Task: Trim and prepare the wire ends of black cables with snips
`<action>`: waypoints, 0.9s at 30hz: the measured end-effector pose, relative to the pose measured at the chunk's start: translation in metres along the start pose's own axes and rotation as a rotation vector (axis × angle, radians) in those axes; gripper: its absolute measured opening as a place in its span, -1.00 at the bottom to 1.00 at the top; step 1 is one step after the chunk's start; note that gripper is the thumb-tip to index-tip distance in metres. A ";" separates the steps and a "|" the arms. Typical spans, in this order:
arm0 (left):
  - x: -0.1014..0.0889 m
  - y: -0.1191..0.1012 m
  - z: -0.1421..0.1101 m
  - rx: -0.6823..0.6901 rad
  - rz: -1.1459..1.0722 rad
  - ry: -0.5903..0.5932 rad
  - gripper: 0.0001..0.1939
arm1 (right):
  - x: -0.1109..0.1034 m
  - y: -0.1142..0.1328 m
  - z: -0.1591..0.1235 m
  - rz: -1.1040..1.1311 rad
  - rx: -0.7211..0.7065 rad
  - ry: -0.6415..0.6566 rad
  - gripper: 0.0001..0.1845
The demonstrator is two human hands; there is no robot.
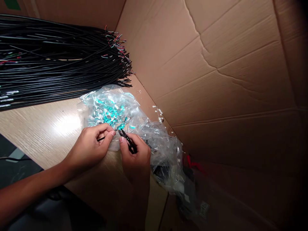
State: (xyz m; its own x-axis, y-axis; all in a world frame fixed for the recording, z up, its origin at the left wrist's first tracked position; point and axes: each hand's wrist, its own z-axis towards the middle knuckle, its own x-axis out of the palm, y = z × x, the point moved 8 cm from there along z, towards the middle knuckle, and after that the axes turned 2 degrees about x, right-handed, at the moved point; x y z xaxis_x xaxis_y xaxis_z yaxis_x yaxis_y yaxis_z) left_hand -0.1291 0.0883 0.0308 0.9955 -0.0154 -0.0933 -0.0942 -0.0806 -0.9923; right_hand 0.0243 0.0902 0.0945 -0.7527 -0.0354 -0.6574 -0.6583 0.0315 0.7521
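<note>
Between thumb and fingers, my left hand (92,142) pinches a thin black cable (101,139), its end pointing right. My right hand (136,154) is closed around small black thread snips (130,142). The tips of the snips meet the cable's end, close to my left fingertips; whether the blades touch it I cannot tell. Just behind both hands lies a clear plastic bag (108,96) with shiny teal and silvery small pieces (109,114) in it or on it. What the pieces are is too small to make out.
A thick bundle of black cables (60,64) with stripped coloured ends covers the table's (36,123) far left. Cardboard walls (216,89) rise behind and to the right. White scraps (160,114) lie along their foot. More clear plastic bags (166,154) sit right of my hands, near a red item (193,163).
</note>
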 end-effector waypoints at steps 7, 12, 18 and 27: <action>-0.002 0.001 0.002 -0.020 -0.022 -0.002 -0.78 | 0.007 -0.003 0.003 0.056 0.013 -0.006 -0.74; -0.004 0.003 0.003 -0.023 -0.007 -0.017 -0.76 | 0.009 -0.006 0.007 0.064 0.048 0.034 -0.73; -0.004 0.004 0.003 0.003 -0.016 -0.020 -0.77 | 0.010 -0.008 0.011 0.059 0.041 0.097 -0.73; -0.005 -0.002 0.002 0.019 0.011 -0.105 -0.80 | 0.014 -0.014 0.020 0.161 0.061 0.180 -0.73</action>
State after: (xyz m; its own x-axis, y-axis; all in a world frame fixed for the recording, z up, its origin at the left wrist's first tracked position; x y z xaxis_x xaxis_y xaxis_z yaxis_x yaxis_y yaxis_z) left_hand -0.1336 0.0910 0.0327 0.9898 0.0887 -0.1115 -0.1062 -0.0625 -0.9924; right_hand 0.0226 0.1095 0.0737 -0.8382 -0.2026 -0.5063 -0.5334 0.1114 0.8385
